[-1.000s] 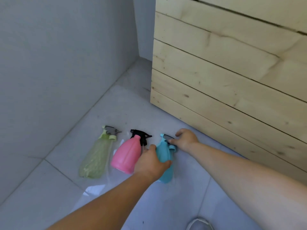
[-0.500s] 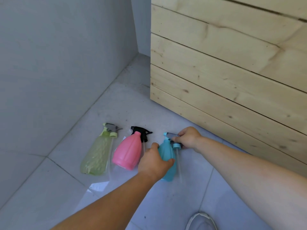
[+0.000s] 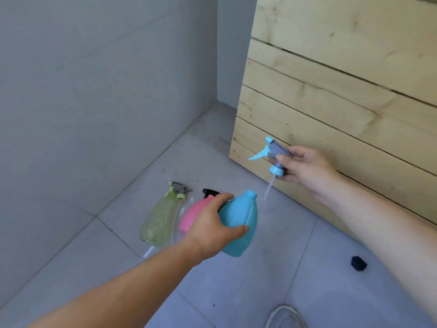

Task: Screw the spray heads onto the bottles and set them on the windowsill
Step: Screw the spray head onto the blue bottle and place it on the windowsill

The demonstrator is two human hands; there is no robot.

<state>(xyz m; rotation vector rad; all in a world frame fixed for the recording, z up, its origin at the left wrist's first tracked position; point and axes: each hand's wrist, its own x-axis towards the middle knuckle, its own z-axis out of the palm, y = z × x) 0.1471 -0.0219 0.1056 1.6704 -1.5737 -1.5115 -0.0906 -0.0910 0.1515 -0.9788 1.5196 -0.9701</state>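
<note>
My left hand (image 3: 210,228) grips the blue bottle (image 3: 241,223) by its body and holds it above the floor, its open neck pointing up and away. My right hand (image 3: 305,169) holds the blue and grey spray head (image 3: 272,155) higher and to the right, its clear dip tube (image 3: 268,189) hanging down beside the bottle's neck, apart from it. A pink bottle (image 3: 191,216) with a black spray head (image 3: 210,192) lies on the floor, partly hidden by my left hand. Left of it lies a pale green bottle (image 3: 158,221) with its green and grey spray head (image 3: 178,189).
A wall of pale wooden planks (image 3: 331,95) rises on the right. A grey wall (image 3: 94,91) stands on the left, meeting the tiled floor (image 3: 260,292). A small black object (image 3: 358,263) lies on the tiles at right. A shoe tip (image 3: 285,317) shows at the bottom edge.
Both hands have risen from the floor. The blue bottle and its spray head were lifted and pulled apart, the head going up and right with its tube out of the neck.
</note>
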